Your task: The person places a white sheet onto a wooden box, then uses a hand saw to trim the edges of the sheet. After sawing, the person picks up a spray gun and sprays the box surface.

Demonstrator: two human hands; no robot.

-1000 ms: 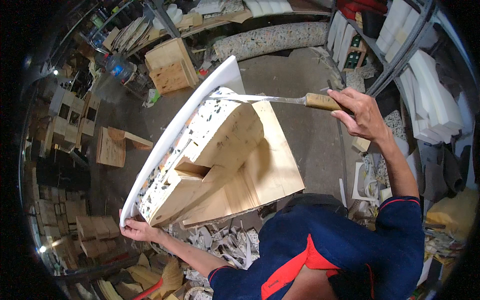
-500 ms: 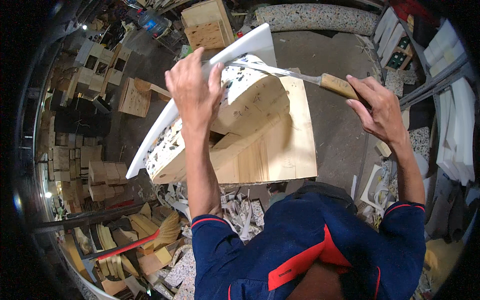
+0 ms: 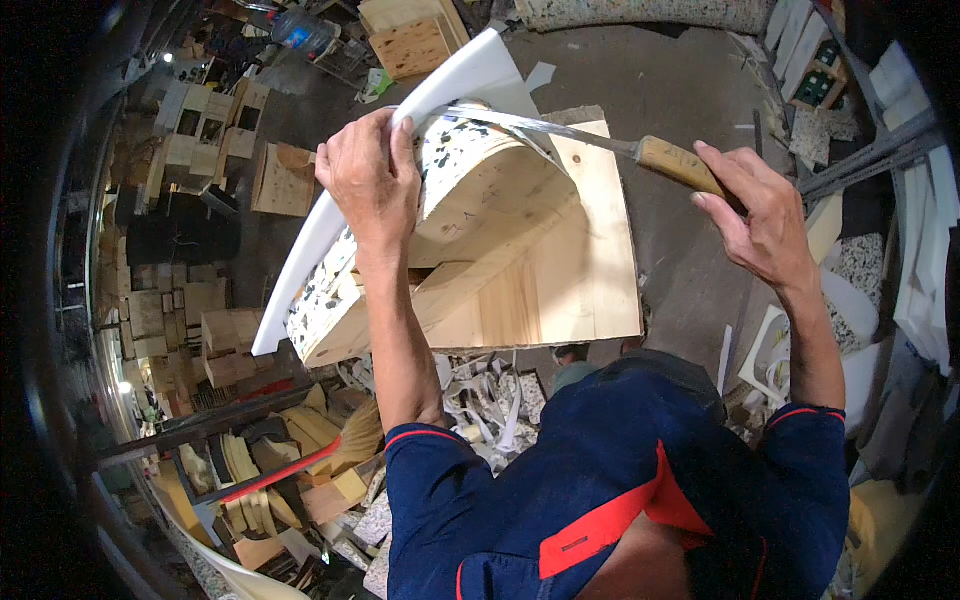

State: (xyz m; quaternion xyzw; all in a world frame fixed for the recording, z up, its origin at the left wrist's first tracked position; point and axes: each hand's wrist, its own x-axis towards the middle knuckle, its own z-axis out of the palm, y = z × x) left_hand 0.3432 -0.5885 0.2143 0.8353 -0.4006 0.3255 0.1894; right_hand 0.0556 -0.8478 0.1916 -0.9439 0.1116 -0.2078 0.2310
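My right hand (image 3: 755, 210) is closed round the wooden handle of a long knife (image 3: 680, 170). Its thin blade reaches leftward across the top of a speckled foam layer (image 3: 455, 150), the tip end lying by a white foam sheet (image 3: 305, 250). That sheet runs along the outer side of the speckled foam, which covers the curved edge of a wooden frame (image 3: 510, 205). My left hand (image 3: 375, 175) grips the white sheet near its upper part, thumb on the near face and fingers bent over the far side. Part of the frame is hidden behind my left forearm.
The frame rests with a flat wooden board (image 3: 590, 270) in front of me. Foam scraps (image 3: 490, 400) lie below it. Wooden pieces stand at the left, a rolled speckled foam (image 3: 650, 12) at the back, and a rack with white foam sheets (image 3: 925, 260) at the right.
My left hand has drawn in its fingers and closed on the white foam sheet, which now bows more. The knife has shifted slightly left. The whole view has also moved a little.
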